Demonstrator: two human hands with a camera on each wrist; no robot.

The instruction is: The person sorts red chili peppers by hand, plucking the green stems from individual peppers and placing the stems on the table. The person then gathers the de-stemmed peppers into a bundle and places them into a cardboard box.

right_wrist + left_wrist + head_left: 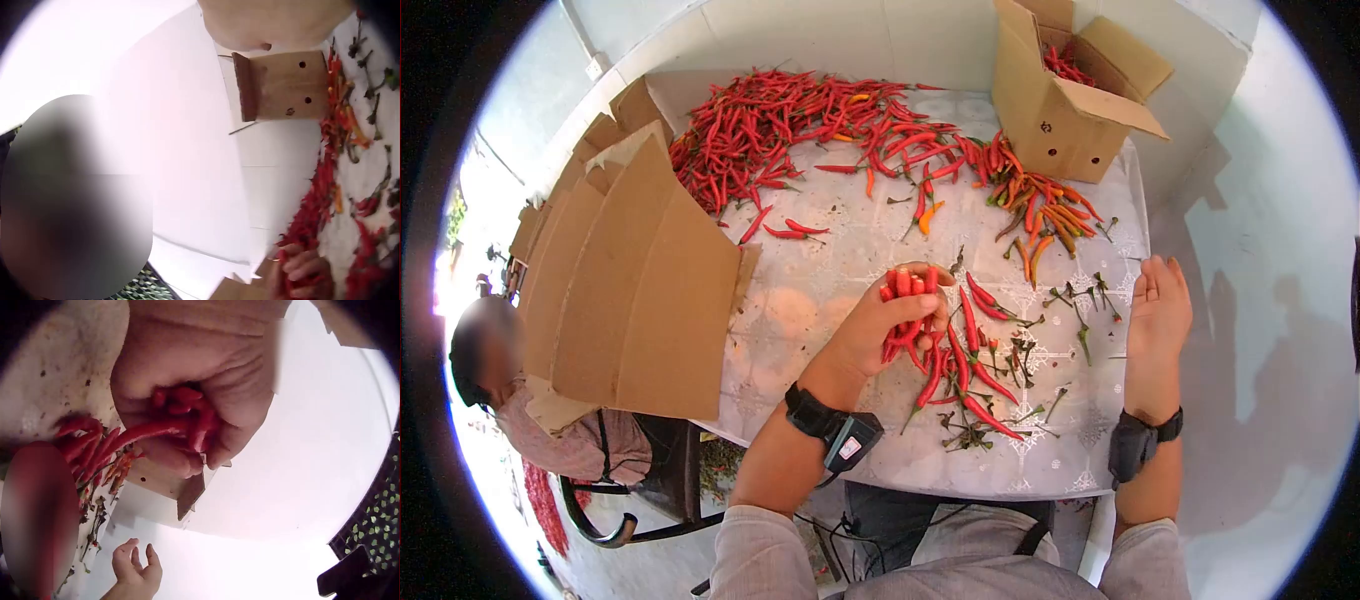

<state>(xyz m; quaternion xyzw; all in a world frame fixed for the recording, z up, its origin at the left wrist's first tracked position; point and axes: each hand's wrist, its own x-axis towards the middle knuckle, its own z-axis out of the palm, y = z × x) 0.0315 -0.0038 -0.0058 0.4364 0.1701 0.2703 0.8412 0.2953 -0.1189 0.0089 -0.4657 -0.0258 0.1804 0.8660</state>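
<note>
My left hand (890, 315) grips a bunch of red chillies (915, 285) over the near half of the table. Seen in the left wrist view, its fingers curl round several chillies (200, 425), whose tips stick out of the fist. Just right of that hand lie loose red chillies (957, 355) with green stalks, among cut-off stalks (1020, 355). My right hand (1158, 315) is raised by the table's right edge, fingers loosely bent and holding nothing. Only part of it shows at the top of the right wrist view.
A large heap of red chillies (745, 135) covers the table's back left, and orange and green-tinged ones (1050, 215) lie at back right. There, an open cardboard box (1065, 130) holds red chillies. Cardboard (640, 290) stands along the left edge; beyond it sits a person (575, 435).
</note>
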